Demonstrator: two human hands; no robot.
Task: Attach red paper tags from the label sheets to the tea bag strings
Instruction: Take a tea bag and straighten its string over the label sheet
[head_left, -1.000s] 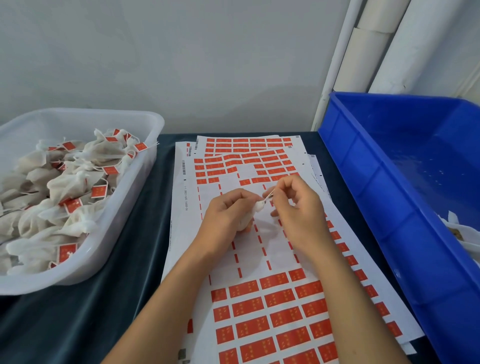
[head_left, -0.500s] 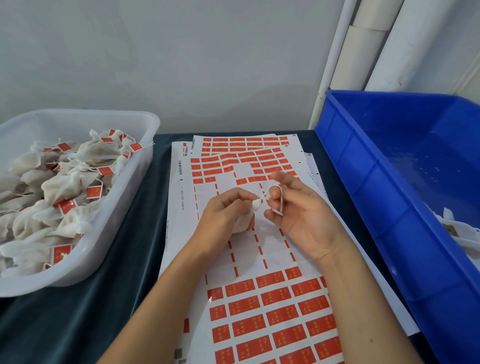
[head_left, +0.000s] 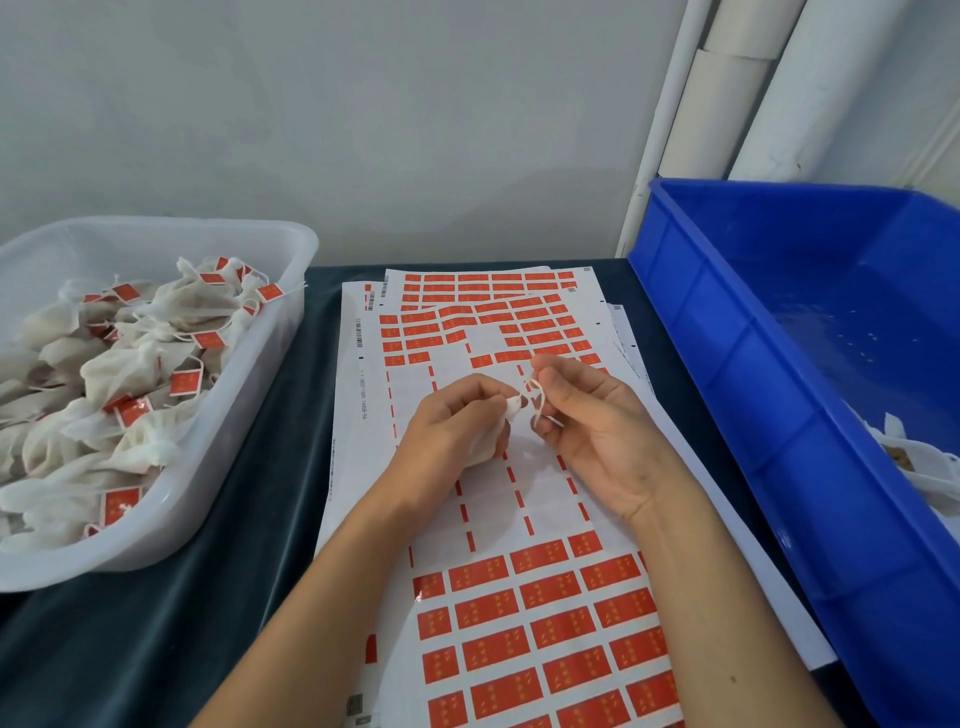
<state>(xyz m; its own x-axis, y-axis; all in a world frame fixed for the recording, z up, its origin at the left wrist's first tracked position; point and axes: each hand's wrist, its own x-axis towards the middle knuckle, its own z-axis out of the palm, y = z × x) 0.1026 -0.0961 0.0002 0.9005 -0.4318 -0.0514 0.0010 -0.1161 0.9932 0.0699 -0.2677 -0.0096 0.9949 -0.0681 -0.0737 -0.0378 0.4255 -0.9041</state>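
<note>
My left hand grips a small white tea bag above the label sheets, fingers curled round it and its tied neck poking out to the right. My right hand, palm turned up, pinches the bag's white string, which loops between the fingertips. No red tag is on the string. Rows of red tags remain on the near part of the top sheet and at its far end, with a peeled white band under my hands.
A clear plastic tub at the left holds several tagged tea bags. A large blue bin at the right holds a few untagged bags at its near edge. Dark cloth covers the table. White pipes stand behind.
My right hand has turned palm up and drawn the string out from the bag's neck into a loop. My left hand keeps its grip on the bag.
</note>
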